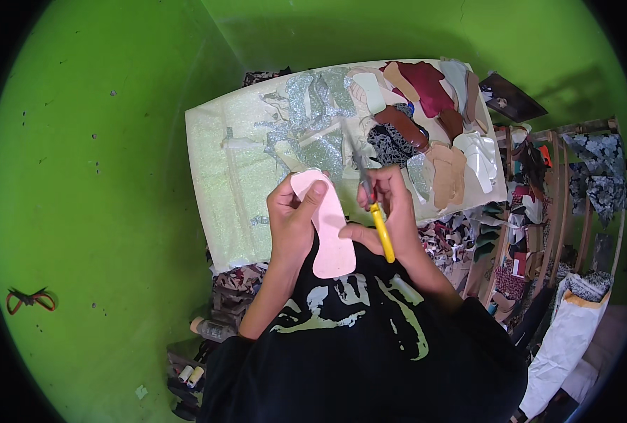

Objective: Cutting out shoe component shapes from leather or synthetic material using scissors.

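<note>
A pale pink insole-shaped piece (333,233) hangs in front of my chest, its wide end down. My left hand (292,215) is closed on its upper part, with the thumb lying across the front face. In my right hand (397,211) is a pair of scissors with yellow handles (382,235), the blades pointing up and away over the table. The right thumb reaches left to the edge of the pink piece. The scissor blades are apart from the piece. Part of the right hand's grip is hidden behind the scissors.
Beyond my hands stands a white-topped table (211,176). On it lie shiny silvery scraps (310,95), tan insole shapes (446,176), a brown sole shape (402,127) and dark red material (430,84). Crowded wooden shelves (555,190) stand at right; a bottle (215,329) is at lower left.
</note>
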{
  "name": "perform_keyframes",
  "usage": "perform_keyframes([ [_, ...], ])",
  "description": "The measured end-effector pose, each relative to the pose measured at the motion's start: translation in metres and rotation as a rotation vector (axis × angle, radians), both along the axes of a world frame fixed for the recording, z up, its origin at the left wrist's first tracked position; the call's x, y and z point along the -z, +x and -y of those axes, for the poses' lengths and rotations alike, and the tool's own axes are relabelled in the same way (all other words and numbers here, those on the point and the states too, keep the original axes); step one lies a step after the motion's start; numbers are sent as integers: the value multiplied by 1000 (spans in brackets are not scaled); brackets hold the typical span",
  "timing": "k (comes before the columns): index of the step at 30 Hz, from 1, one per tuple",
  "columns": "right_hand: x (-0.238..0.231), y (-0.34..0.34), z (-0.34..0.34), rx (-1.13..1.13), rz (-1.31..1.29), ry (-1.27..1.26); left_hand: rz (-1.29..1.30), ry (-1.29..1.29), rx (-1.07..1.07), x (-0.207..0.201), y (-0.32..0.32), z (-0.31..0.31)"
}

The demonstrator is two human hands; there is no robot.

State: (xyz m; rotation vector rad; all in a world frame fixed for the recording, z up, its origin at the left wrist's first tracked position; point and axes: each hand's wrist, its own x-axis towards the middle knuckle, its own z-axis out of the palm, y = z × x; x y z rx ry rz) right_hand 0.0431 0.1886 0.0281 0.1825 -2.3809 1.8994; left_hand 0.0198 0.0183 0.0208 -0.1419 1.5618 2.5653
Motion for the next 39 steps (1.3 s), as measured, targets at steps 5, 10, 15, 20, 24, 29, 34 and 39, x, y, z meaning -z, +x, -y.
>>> perform_keyframes([
  [5, -24, 5, -6, -188, 139, 220, -97, 141, -88, 1, -3, 2],
  [10, -36, 8, -2, -194, 144, 327, -134, 220, -70, 6, -2, 3],
  [15, -31, 8, 1, -174, -51, 341, -70, 329, -14, 8, -2, 6],
  [20, -28, 9, -2, -243, 35, 292, -26, 356, -4, 3, 0, 4],
  [24, -35, 11, -4, -264, 149, 301, 35, 361, 5, 0, 1, 6],
  [29, -34, 12, -12, -264, 91, 337, 34, 342, 42, -5, 0, 9],
  [34, -38, 6, -14, -280, 61, 314, -43, 265, 66, -4, -3, 10],
  [39, -36, 2, -9, -200, -184, 378, -63, 256, 87, 0, -1, 11],
])
